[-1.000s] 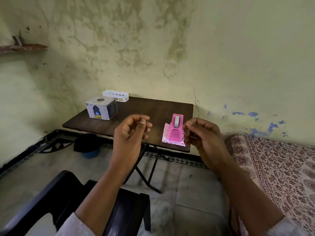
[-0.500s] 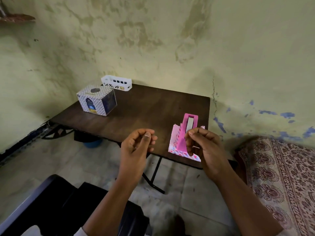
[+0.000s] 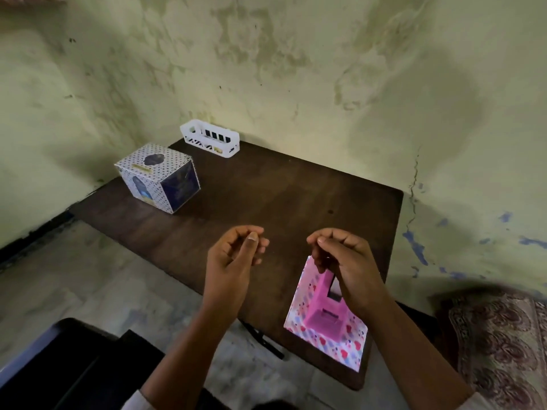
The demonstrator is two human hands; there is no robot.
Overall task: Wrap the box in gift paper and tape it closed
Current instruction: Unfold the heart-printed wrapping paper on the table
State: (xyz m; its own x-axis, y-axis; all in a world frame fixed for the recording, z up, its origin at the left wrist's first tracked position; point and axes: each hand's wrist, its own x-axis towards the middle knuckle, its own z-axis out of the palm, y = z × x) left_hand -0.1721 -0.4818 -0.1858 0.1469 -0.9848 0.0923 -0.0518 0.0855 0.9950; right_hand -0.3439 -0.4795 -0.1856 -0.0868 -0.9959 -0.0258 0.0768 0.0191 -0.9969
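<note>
The box point(image 3: 157, 177), white-patterned with a dark blue side, stands on the far left of the brown table point(image 3: 266, 202). A pink tape dispenser point(image 3: 322, 306) sits on folded heart-print gift paper point(image 3: 337, 344) at the table's near right corner. My right hand point(image 3: 349, 264) hovers over the dispenser's top and hides it, fingers pinched together with nothing visible in them. My left hand point(image 3: 233, 258) is raised over the table's near edge, fingers curled against the thumb, holding nothing I can see. Both hands are well apart from the box.
A white plastic basket point(image 3: 209, 141) stands at the table's back edge against the stained wall. A black chair point(image 3: 74, 365) is at the lower left. A patterned bed cover point(image 3: 503, 344) lies to the right. The floor is tiled.
My view has moved closer to the table and tilted down. Both hands keep their curled pose; my right hand now overlaps the top of the tape dispenser.
</note>
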